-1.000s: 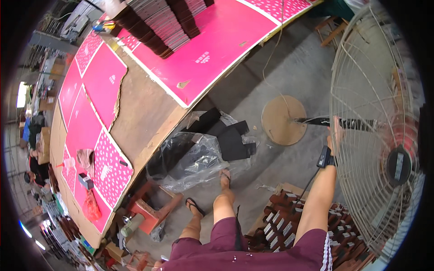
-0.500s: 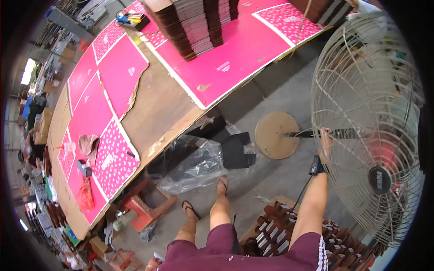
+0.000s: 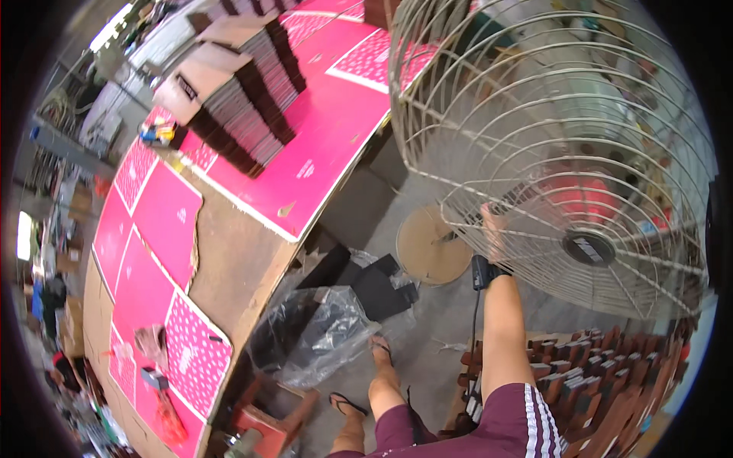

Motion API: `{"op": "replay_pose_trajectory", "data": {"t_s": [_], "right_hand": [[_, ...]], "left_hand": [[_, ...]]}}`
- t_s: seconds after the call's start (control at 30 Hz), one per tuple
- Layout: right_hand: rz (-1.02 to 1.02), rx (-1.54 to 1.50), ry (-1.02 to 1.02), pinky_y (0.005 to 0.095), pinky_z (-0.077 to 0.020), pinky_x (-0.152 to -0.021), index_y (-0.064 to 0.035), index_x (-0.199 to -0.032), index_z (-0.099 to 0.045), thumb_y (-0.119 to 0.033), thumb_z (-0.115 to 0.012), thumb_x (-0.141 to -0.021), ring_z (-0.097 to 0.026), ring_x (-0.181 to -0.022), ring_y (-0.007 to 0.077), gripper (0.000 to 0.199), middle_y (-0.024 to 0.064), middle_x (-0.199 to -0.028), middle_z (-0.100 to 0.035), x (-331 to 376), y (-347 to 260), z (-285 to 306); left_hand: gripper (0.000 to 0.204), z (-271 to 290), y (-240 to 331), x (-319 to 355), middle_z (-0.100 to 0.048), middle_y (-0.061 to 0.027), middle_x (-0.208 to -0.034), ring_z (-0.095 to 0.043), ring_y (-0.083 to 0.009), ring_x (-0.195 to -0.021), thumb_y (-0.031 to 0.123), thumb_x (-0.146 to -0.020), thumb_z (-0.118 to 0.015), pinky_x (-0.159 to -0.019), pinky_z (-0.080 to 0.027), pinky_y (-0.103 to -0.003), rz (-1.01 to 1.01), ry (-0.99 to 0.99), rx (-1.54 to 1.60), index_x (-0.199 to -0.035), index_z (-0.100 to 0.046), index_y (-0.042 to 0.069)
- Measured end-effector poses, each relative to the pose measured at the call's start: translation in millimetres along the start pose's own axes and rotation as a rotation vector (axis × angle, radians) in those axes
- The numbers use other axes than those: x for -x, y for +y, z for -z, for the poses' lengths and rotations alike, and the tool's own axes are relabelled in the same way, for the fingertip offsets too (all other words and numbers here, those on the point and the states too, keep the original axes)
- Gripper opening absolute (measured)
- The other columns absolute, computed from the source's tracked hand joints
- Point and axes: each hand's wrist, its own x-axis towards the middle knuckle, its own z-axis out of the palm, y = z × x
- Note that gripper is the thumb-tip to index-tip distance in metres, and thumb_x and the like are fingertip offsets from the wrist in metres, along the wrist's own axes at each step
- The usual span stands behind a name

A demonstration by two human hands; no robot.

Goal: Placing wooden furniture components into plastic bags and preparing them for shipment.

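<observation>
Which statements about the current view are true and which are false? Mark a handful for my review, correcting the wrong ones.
1. The right hand is at the pole of the caged fan. True.
2. The left hand rests on the table. False: the left hand is out of view.
3. The fan's base is square. False: the base is round.
4. Clear plastic sheeting lies on the floor. True.
5. The tall stacks stand on the floor. False: the stacks stand on the pink-covered table.

A workshop, shown by its big caged fan (image 3: 589,248), worktable (image 3: 238,217) and stacked pieces (image 3: 238,114)
</observation>
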Motion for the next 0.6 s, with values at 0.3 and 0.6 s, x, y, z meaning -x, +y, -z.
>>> {"op": "replay_pose_trajectory", "data": {"t_s": [0.3,0.6], "right_hand": [[0.019,-0.500,-0.162,0.0309,-0.0474,-0.077,-0.0066,-0.120,-0.058,-0.023,-0.049,-0.094,-0.061,-0.087,0.0206,0.033,0.0115,-0.099,-0.063,41,9,-3],[-0.012,-0.078,0.013,0.0343,-0.0430,-0.095,0.0010,-0.130,-0.044,-0.009,-0.059,-0.084,-0.055,-0.114,0.0244,0.049,0.0171,-0.124,-0.056,134,2,-41]], "left_hand": [[0.037,39,14,-6,-0.065,-0.0220,-0.101,-0.062,-0.0384,-0.097,0.027,-0.080,-0.057,-0.086,-0.048,-0.042,-0.081,0.090,0.002,-0.106,-0.063,0.001],[0.037,1,-89,36,-0.065,-0.0222,-0.101,-0.061,-0.0386,-0.097,0.026,-0.080,-0.057,-0.086,-0.048,-0.042,-0.101,0.161,0.161,-0.106,-0.063,0.001]]}}
